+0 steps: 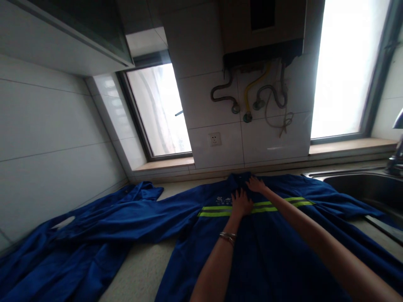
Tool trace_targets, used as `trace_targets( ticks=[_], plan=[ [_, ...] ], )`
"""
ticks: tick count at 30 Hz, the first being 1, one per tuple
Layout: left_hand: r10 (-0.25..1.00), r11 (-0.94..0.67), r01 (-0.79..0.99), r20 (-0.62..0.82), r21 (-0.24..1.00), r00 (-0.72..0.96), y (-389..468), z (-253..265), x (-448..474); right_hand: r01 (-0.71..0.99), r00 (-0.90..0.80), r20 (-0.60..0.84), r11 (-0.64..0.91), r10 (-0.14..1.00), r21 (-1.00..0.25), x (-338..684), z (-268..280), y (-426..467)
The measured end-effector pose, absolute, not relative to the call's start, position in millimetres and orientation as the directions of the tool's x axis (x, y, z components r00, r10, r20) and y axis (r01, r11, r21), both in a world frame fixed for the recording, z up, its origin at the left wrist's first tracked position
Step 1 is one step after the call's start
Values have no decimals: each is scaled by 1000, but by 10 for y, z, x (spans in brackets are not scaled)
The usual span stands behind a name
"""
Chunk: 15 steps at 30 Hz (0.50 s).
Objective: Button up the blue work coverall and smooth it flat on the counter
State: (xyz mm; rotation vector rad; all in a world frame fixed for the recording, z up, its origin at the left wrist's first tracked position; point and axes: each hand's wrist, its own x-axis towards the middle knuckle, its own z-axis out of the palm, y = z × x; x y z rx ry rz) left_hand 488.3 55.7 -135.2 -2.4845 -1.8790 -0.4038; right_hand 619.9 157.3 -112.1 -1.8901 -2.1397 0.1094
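Note:
A blue work jacket [189, 256] with yellow-green reflective bands lies spread out, front up, its collar toward the wall. My left hand [242, 203] rests on the chest beside the white printing, its fingers spread over the cloth just above the band. A little higher and to the right, my right hand [255, 184] lies on the jacket close to the collar, fingers stretched out. Neither hand appears to grip the fabric. One sleeve reaches left, the other right toward the sink. A bracelet [228, 237] circles my left wrist.
More blue clothing [63, 268] lies rumpled on the counter [143, 264] at the left. To the right is a steel sink [362, 184] with a faucet [395, 163]. A water heater [264, 25] with pipes hangs above a wall socket [215, 139], between two windows.

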Motion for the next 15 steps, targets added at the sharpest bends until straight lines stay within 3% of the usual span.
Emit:
trace_targets(
  ticks=[5,10,13,15],
  plan=[
    [955,-270,951,173,154,243,586,-1361,4863,963,-105,108,128,989,-236,6138,-1258,1461],
    [952,-280,942,184,186,246,604,-1355,4840,955,-154,153,187,976,-231,6204,-1061,1337],
    [940,-308,899,246,311,237,625,-1330,4821,950,-192,202,233,960,-207,6191,-1023,1049],
    [938,-281,802,328,528,113,655,-1302,4786,941,-246,208,284,947,-183,6156,-1074,740]
  ],
)
